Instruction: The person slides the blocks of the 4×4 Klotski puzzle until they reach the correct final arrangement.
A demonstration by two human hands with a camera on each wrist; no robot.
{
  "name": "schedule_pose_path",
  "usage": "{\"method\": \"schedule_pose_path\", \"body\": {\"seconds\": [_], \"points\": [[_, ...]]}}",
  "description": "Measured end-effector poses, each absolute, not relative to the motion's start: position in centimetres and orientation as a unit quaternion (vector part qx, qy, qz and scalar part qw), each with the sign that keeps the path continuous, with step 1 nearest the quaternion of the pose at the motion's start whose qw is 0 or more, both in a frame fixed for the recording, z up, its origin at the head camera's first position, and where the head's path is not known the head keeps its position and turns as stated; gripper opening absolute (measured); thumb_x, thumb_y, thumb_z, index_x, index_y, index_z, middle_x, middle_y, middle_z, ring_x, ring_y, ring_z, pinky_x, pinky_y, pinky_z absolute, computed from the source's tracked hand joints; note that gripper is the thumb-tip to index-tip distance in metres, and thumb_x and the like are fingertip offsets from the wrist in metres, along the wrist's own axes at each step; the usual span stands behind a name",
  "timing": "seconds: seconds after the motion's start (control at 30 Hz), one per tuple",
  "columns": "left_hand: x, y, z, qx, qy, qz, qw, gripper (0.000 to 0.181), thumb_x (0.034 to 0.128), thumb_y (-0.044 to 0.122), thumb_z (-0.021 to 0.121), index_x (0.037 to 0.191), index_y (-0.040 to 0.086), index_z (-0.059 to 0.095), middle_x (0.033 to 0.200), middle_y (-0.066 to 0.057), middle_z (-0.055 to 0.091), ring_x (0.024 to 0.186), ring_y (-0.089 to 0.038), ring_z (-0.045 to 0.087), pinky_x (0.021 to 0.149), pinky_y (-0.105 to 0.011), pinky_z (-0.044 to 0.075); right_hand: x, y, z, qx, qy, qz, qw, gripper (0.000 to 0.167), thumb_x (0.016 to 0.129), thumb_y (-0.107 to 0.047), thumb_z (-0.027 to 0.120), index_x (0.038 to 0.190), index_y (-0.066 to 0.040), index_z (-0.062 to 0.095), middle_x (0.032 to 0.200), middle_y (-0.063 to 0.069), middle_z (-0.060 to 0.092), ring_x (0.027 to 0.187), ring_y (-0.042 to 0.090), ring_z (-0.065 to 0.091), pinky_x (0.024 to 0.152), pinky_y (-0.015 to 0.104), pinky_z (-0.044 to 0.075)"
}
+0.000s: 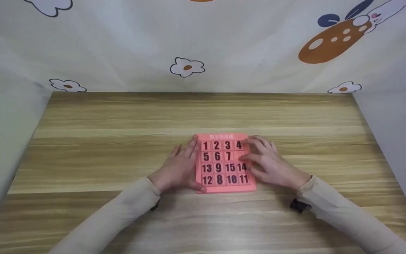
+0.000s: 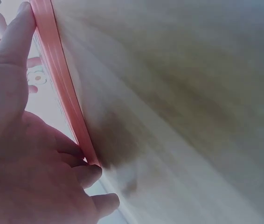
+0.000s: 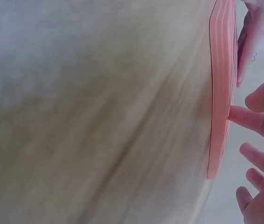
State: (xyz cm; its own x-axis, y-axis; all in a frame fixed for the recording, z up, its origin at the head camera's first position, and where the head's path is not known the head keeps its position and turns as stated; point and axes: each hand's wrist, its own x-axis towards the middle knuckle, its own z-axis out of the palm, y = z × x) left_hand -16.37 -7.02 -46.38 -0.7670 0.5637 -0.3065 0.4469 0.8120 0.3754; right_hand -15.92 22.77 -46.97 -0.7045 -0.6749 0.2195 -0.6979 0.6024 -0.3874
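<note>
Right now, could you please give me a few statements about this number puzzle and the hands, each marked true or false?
1. The left hand touches the left side of the puzzle. True.
2. Both hands are at the puzzle's left side. False: the right hand is at its right side.
3. Tile 7 is directly right of tile 6. True.
4. The bottom row starts with 9. False: it starts with tile 12.
5. The puzzle lies on a wood-grain table. True.

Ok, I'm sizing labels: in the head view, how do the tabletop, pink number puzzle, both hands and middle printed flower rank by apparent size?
1. Tabletop
2. Pink number puzzle
3. Left hand and right hand: too alike to rank
4. Middle printed flower
</note>
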Motion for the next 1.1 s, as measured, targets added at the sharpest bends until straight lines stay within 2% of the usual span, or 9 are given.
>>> {"method": "schedule_pose_path", "body": {"seconds": [0.43,0.53,0.7,0.9,1.1], "points": [[-16.7,-7.0,-46.1,0.279,0.925,0.161,0.203,0.137,0.0604,0.061,0.081,0.152,-0.005,0.003,0.158,-0.018,-0.011,0.145,-0.028,-0.003,0.116,-0.049,0.001,-15.7,23.0,-46.4,0.392,-0.895,0.209,0.035,0.031,0.081,-0.009,0.07,0.112,-0.012,0.072,0.141,0.017,0.043,0.133,0.037,0.03,0.106,0.062,0.022],[-16.7,-6.8,-46.0,0.278,0.925,0.157,0.206,0.137,0.0606,0.062,0.081,0.152,-0.005,0.003,0.158,-0.018,-0.011,0.145,-0.029,-0.003,0.116,-0.049,0.001,-15.6,23.2,-46.4,0.41,-0.886,0.213,0.037,0.028,0.08,-0.011,0.071,0.107,-0.012,0.073,0.14,0.018,0.044,0.133,0.038,0.03,0.104,0.062,0.021],[-16.7,-6.7,-46.1,0.275,0.925,0.152,0.214,0.138,0.0605,0.062,0.081,0.152,-0.004,0.001,0.158,-0.018,-0.012,0.145,-0.028,-0.004,0.116,-0.049,0.001,-15.7,23.8,-46.4,0.428,-0.881,0.199,0.041,0.019,0.081,-0.02,0.071,0.099,-0.019,0.076,0.142,0.014,0.045,0.133,0.039,0.029,0.101,0.063,0.021],[-16.8,-6.4,-46.1,0.273,0.926,0.146,0.215,0.138,0.0605,0.062,0.081,0.152,-0.004,0.0,0.157,-0.019,-0.013,0.145,-0.028,-0.005,0.116,-0.049,0.001,-15.8,24.0,-46.3,0.391,-0.912,0.118,0.046,0.031,0.09,-0.03,0.065,0.119,-0.02,0.071,0.15,0.011,0.034,0.137,0.04,0.024,0.1,0.068,0.023],[-16.9,-6.5,-46.1,0.27,0.927,0.147,0.215,0.138,0.0604,0.061,0.082,0.152,-0.005,0.002,0.157,-0.018,-0.013,0.145,-0.027,-0.005,0.116,-0.049,0.002,-15.4,23.1,-46.5,0.436,-0.888,0.146,0.021,0.041,0.091,-0.031,0.062,0.131,-0.022,0.062,0.152,0.014,0.031,0.137,0.042,0.024,0.101,0.066,0.023]]}}
